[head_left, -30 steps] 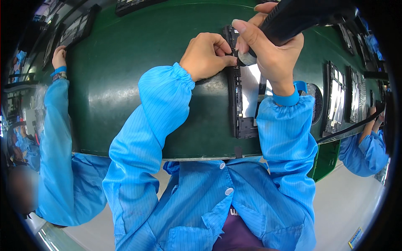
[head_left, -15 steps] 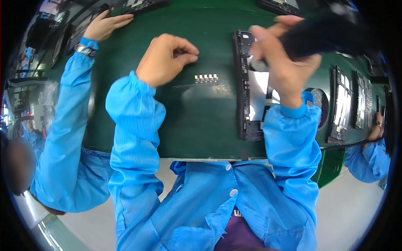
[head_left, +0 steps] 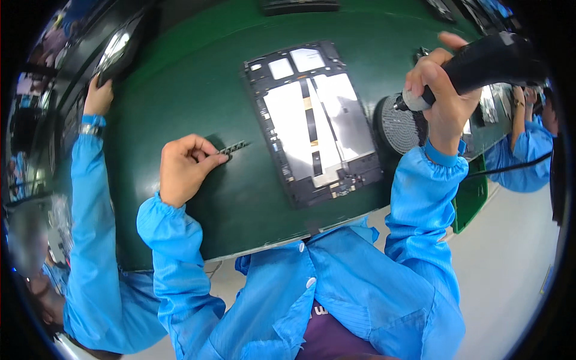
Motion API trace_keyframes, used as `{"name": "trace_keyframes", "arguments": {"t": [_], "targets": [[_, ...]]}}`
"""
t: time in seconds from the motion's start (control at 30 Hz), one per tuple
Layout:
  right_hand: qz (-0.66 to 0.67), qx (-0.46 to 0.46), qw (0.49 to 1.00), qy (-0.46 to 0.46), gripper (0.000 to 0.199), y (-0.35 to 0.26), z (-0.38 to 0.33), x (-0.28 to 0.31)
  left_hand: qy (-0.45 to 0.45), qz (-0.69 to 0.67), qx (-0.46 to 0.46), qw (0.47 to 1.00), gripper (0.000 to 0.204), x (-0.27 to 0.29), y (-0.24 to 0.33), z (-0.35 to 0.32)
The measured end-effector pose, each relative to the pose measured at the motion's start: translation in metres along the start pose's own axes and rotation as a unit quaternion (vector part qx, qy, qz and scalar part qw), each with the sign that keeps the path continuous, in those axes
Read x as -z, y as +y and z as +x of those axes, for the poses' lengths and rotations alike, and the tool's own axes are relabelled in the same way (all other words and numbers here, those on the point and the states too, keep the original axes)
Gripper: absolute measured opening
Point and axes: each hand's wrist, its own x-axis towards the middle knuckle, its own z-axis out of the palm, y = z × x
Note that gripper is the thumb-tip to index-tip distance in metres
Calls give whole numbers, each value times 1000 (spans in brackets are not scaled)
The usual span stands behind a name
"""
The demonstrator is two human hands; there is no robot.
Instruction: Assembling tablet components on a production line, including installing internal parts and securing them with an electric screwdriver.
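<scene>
My left hand [head_left: 187,169] pinches one end of a small strip of little metal pieces [head_left: 236,147] just above the green table. In my right hand [head_left: 443,99] is a black electric screwdriver [head_left: 489,63], gripped near its pale front collar. Its tip points left and hangs above a round grey ribbed dish [head_left: 401,129], apart from it as far as I can tell. Between my hands lies an opened tablet [head_left: 282,129], its inside facing up, with silvery battery panels, a dark flex cable down the middle and a black frame. Neither hand touches it.
At the left, a co-worker's hand [head_left: 98,99] holds a dark panel [head_left: 117,51]. Another dark device [head_left: 299,6] lies at the far edge. A cable [head_left: 510,167] runs at right, above a green bin [head_left: 471,201]. More people work at far right.
My left hand has taken hold of the strip, which lay on the table. The screwdriver has moved right, off the tablet to the round dish. The whole view has turned and shifted.
</scene>
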Motion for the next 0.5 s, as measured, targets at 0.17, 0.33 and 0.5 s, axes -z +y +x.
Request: {"name": "trace_keyframes", "arguments": {"t": [0.17, 0.33, 0.5], "targets": [[-6, -38, 993, 114, 30, 14, -18, 33, -58, -155, 80, 983, 12, -3, 12, 11], [-8, -42, 991, 127, 29, 27, -22, 34, -14, 15, -1, 1000, 10, -5, 16, 14], [-30, -53, 990, 128, 27, 31, -23, 31, 20, 65, 7, 998, 13, -8, 8, 15]]}}
